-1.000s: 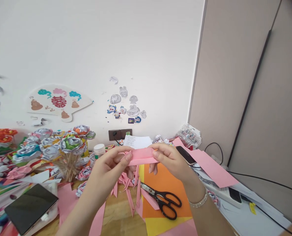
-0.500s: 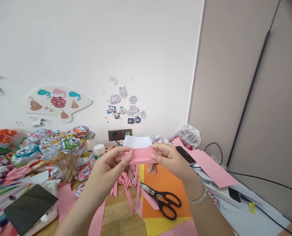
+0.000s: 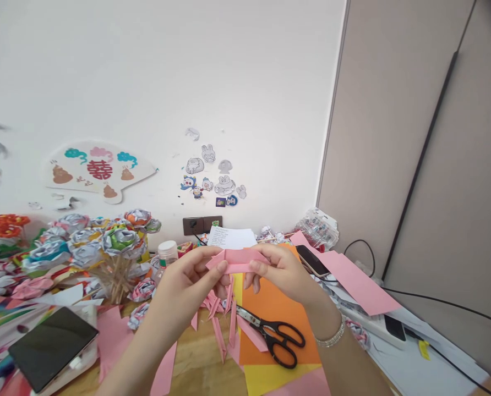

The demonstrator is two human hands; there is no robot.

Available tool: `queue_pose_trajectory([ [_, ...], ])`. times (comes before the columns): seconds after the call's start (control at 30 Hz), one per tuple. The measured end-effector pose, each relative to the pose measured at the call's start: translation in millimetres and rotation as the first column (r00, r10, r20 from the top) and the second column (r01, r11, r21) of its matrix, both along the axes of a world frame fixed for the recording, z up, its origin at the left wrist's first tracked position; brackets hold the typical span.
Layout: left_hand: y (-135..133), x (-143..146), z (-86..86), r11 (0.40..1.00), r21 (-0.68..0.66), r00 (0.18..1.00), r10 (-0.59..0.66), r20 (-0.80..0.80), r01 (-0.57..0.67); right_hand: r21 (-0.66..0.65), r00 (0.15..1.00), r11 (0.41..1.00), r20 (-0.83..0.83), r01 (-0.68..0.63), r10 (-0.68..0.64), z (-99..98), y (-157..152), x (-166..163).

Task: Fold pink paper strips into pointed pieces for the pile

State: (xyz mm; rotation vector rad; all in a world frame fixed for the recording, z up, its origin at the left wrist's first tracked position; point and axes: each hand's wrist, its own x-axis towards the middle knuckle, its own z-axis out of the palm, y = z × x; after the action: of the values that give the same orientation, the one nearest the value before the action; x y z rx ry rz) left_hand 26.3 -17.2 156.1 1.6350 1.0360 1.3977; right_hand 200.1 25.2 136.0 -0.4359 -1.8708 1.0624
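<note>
With the clock face centred on the held paper, one plain white wall is seen at twelve o'clock, behind one light-brown wooden table. At nine o'clock, one bunch of crumpled multicoloured paper flowers is carried on wooden sticks, its blooms too overlapped to be counted. One flat orange paper sheet is laid at about five o'clock, and one long pink paper sheet is spread at three. On the wall, at ten o'clock, one white fan-shaped paper cutout is marked with two teal clouds, one pink cloud and three brown coils. One black rectangular glass-faced device is set down at eight. Two bare hands are raised: by the left hand and the right hand, thumb against fingers, one folded pink paper piece is pinched at opposite ends above the table. One pair of black-handled metal scissors is rested on the orange sheet at five o'clock. At six to seven, several narrow folded pink paper strips are heaped, too tangled to be counted. One silvery bracelet is worn on the right wrist.
</note>
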Motion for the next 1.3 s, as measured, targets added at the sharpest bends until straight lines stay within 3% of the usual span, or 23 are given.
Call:
queue_pose_trajectory([
  [0.1,0.7,-1.0,0.1,0.999,-0.013,0.999,0.036,0.003,-0.036,-0.009,0.998,0.998,-0.025,-0.058,0.057,-2.4,2.1,0.4],
  [0.27,1.9,-4.5,0.6,0.996,-0.067,0.998,-0.055,0.021,0.056,-0.007,0.996,0.997,-0.031,-0.078,0.078,-4.0,3.2,-1.0],
  [0.5,2.8,-6.2,0.6,0.993,-0.096,0.989,-0.053,0.14,0.067,0.079,0.998,0.996,0.042,0.036,-0.039,2.3,-1.6,0.0],
  [0.7,1.5,-3.4,2.3,0.995,-0.092,0.994,-0.014,0.107,0.024,0.057,1.0,0.998,0.019,0.011,-0.012,-0.1,-1.2,-1.0],
  [1.0,1.8,-3.5,2.4,0.993,-0.117,0.998,-0.018,0.052,0.024,0.215,0.966,0.952,0.094,0.216,-0.24,2.7,-4.8,-1.7],
  [1.3,4.8,-5.9,1.1,0.997,-0.06,0.995,0.043,0.085,-0.038,0.008,0.998,0.999,-0.028,0.048,-0.047,-1.4,-1.8,-4.4],
])
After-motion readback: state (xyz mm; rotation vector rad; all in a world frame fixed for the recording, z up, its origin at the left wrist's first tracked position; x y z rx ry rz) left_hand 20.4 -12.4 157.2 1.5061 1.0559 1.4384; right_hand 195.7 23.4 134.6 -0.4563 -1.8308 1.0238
